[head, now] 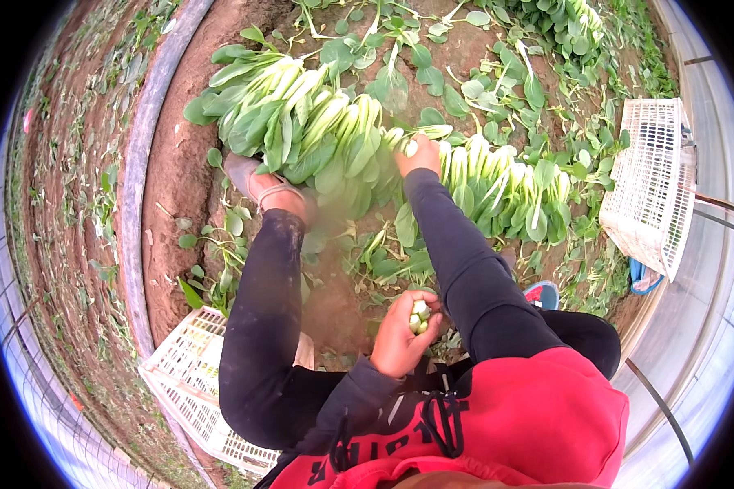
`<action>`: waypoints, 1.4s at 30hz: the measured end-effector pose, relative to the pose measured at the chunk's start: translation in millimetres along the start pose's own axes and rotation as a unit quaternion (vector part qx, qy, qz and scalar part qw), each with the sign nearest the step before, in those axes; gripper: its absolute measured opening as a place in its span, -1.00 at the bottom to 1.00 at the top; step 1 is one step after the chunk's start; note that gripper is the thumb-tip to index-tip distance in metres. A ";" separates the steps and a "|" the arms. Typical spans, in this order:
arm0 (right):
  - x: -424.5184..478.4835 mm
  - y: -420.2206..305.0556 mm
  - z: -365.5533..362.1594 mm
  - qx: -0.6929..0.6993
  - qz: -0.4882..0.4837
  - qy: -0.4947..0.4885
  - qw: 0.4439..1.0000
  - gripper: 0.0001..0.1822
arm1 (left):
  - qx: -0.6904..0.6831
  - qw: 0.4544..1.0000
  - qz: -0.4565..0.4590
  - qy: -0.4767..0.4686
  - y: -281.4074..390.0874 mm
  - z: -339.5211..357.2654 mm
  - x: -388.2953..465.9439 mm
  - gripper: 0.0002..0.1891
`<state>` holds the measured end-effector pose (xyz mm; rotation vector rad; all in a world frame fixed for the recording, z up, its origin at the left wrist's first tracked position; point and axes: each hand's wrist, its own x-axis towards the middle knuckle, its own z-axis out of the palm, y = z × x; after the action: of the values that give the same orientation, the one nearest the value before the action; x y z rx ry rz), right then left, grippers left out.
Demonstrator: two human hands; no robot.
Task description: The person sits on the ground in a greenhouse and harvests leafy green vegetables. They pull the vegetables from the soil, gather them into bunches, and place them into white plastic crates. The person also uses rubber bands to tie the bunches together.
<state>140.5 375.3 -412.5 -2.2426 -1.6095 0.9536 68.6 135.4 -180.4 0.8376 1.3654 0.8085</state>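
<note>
My left hand (404,336) is curled in front of my chest around a small bunch of bok choy (420,316), whose pale stem ends face up. Farther out, my right hand (421,156) grips a bok choy by its pale base (411,148). It reaches between two rows of picked greens. On the left lies a thick pile of bok choy (300,116), stems pointing up and away, leaves toward me. A second row (501,183) lies to the right of my right wrist, stem ends away from me. Some leaves near the left pile are blurred.
A white plastic crate (648,183) is at the right; another crate (183,391) is by my left leg. Near my right knee is a blue container (547,295) with something red inside. A pipe (136,183) borders the soil bed. More greens (572,27) lie at the far right.
</note>
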 end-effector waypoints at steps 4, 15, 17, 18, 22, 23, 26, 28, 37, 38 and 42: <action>-6.8 -12.8 -6.1 -0.029 -0.010 0.004 1.000 -0.43 | 0.015 1.000 -0.001 0.010 -3.9 1.4 1.5 -0.73; -0.4 20.1 -15.8 0.109 -0.113 -0.044 0.987 -0.58 | 0.037 0.998 0.046 0.009 -9.2 4.5 -0.4 -0.66; -5.3 23.0 -19.9 0.179 -0.127 -0.032 0.975 -0.61 | 0.062 0.994 0.083 0.023 -7.0 2.6 0.2 -0.62; -16.6 20.3 -23.7 0.203 -0.143 -0.008 0.969 -0.62 | 0.060 0.993 0.089 0.054 -3.2 -0.1 2.1 -0.60; -102.0 -29.8 -125.4 0.295 -0.232 -0.150 0.915 -0.69 | 0.026 0.980 0.142 0.138 5.5 -21.4 13.7 -0.56; -122.0 -36.4 -151.2 0.301 -0.235 -0.221 0.897 -0.70 | 0.008 0.976 0.161 0.147 11.8 -25.2 14.4 -0.57; -176.6 -59.4 -200.3 0.344 -0.221 -0.327 0.852 -0.72 | -0.151 0.976 0.145 0.061 19.6 -25.1 5.4 -0.62; -199.2 -63.7 -219.3 0.333 -0.213 -0.341 0.853 -0.73 | -0.246 0.958 0.140 0.037 20.7 -22.9 -0.6 -0.66; -267.4 -53.9 -252.1 0.259 -0.353 -0.180 0.881 -0.72 | -0.233 0.949 0.207 -0.056 35.2 -12.1 -37.3 -0.61; -269.2 -51.4 -250.7 0.251 -0.361 -0.159 0.884 -0.74 | -0.253 0.944 0.201 -0.061 37.8 -10.2 -39.4 -0.61; -288.8 -52.9 -247.3 0.281 -0.324 -0.057 0.902 -0.77 | -0.289 0.930 0.225 0.032 40.7 -11.2 -44.3 -0.70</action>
<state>197.8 179.3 -87.4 -1.1741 -1.6692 1.1549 55.3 116.9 -123.7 0.6559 0.9062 1.5189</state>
